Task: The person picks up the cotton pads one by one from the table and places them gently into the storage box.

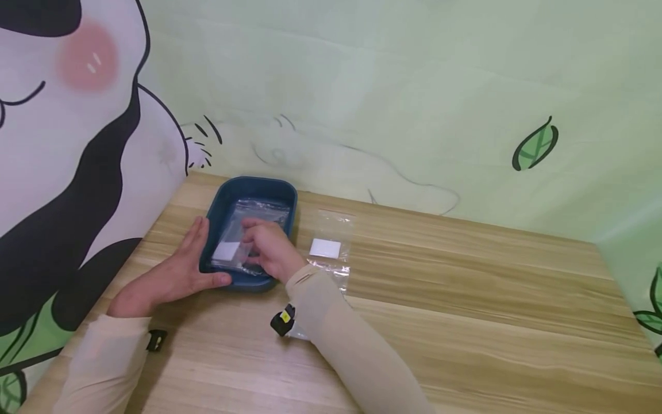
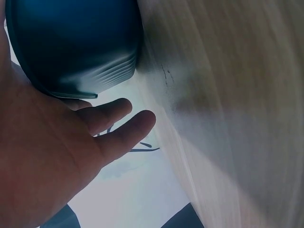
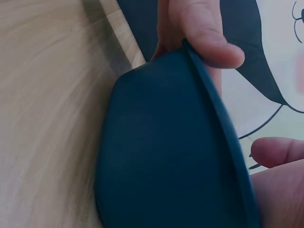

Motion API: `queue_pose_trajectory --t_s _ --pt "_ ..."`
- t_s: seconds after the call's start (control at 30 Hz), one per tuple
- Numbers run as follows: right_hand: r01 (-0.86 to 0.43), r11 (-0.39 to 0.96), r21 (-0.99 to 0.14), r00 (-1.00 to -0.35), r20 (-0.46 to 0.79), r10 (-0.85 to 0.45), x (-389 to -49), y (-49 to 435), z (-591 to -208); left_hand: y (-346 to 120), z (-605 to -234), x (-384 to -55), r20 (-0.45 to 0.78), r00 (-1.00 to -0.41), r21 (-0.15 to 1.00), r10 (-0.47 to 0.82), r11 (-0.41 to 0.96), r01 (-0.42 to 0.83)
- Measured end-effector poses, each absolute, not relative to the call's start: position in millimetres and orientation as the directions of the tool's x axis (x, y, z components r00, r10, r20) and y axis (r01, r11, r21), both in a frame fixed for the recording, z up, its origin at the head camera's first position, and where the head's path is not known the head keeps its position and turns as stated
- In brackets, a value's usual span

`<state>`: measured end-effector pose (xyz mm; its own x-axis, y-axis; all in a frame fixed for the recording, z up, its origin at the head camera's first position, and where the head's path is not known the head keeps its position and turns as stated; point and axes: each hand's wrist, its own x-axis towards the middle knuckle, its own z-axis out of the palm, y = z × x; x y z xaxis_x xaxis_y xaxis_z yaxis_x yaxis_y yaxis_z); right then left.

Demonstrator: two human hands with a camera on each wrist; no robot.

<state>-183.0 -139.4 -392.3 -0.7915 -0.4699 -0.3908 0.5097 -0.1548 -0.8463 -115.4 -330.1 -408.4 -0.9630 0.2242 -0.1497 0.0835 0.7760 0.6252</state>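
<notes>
A dark blue plastic tray (image 1: pixel 251 282) stands at the back left of the table, with clear plastic bags (image 1: pixel 264 210) in it. One of them carries a white label (image 1: pixel 226 251). My left hand (image 1: pixel 178 276) rests against the tray's left side, thumb along the near rim; in the left wrist view its fingers (image 2: pixel 126 135) are straight beside the tray wall. My right hand (image 1: pixel 274 247) reaches into the tray over the bags, thumb and fingertips apart at the labelled bag. The right wrist view shows mostly the tray's outer wall (image 3: pixel 161 142), which hides the right fingertips.
Right of the tray lies a clear bag with a white label (image 1: pixel 325 248) on the wooden table (image 1: pixel 465 287). More clear plastic lies partly under the right forearm. A printed cloth wall (image 1: pixel 362 86) borders the table at the back and sides.
</notes>
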Motion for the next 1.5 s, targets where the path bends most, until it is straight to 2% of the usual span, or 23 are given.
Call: queue_pose_trajectory --t_s 0.33,0.7,0.83,1.2,1.4,1.5 --pt "0.469 -0.042 -0.882 -0.802 -0.406 -0.438 -185.9 -139.9 -392.8 -329.7 -407.3 -116.1 -0.166 -0.960 0.629 0.225 0.774 0.073" --pt "0.458 -0.002 -0.889 -0.806 -0.414 -0.422 -187.4 -138.7 -392.0 -329.7 -408.5 -116.8 -0.172 -0.959 0.625 0.224 0.777 0.070" --pt "0.439 0.054 -0.897 -0.811 -0.422 -0.406 -183.9 -139.1 -387.3 -329.7 -408.2 -116.7 -0.180 -0.958 0.622 0.223 0.781 0.065" --pt "0.345 0.183 -0.921 -0.881 -0.385 -0.276 -174.3 -139.3 -372.0 -330.8 -405.7 -116.9 -0.184 -0.958 0.619 0.221 0.783 0.062" --pt "0.295 0.209 -0.932 -0.896 -0.346 -0.278 -172.3 -136.5 -369.3 -330.7 -406.2 -116.9 -0.184 -0.957 0.616 0.223 0.785 0.065" --pt "0.276 0.179 -0.944 -0.905 -0.318 -0.281 -170.4 -130.3 -366.9 -329.9 -406.6 -117.3 -0.191 -0.957 0.612 0.220 0.789 0.059"
